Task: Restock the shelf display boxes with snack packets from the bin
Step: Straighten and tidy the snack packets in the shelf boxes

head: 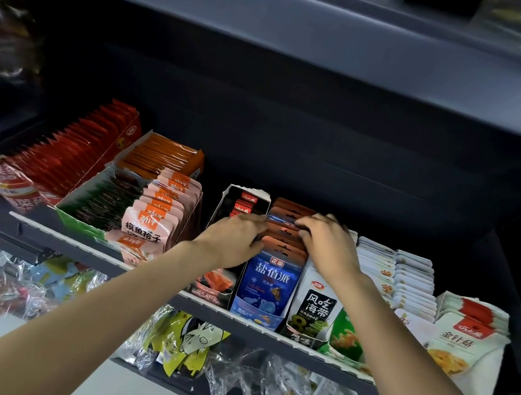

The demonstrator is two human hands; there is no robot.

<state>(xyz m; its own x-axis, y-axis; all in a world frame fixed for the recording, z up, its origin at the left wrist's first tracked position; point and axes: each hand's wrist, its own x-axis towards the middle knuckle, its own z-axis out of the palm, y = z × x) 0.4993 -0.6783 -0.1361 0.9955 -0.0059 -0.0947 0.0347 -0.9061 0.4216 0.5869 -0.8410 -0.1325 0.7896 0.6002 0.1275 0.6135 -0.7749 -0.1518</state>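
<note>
At the far left of the frame, red-labelled tubs [14, 194] sit on the shelf edge [69, 245]. Beside them a long red display box [87, 146] holds a tight row of upright red packets, and an orange box [168, 156] behind holds orange ones. In front, a green-edged box [91, 202] carries dark green packets on its left side and pink fish-snack packets [151, 216] on its right. Right of centre stands a black box [240, 204] of dark packets with red labels. The left hand [235, 234] rests on this box's right wall, fingers pressed together and reaching onto the orange-topped packets [285, 236] filed in the blue display box [265, 288]. The right hand [328, 240] curls over the same row from the other side, fingertips pinching the packet tops. Touching the blue box on its right is a seaweed box [314, 311], then rows of white packets [395, 273], and at the far right a white box of enoki packets [467, 338].
</note>
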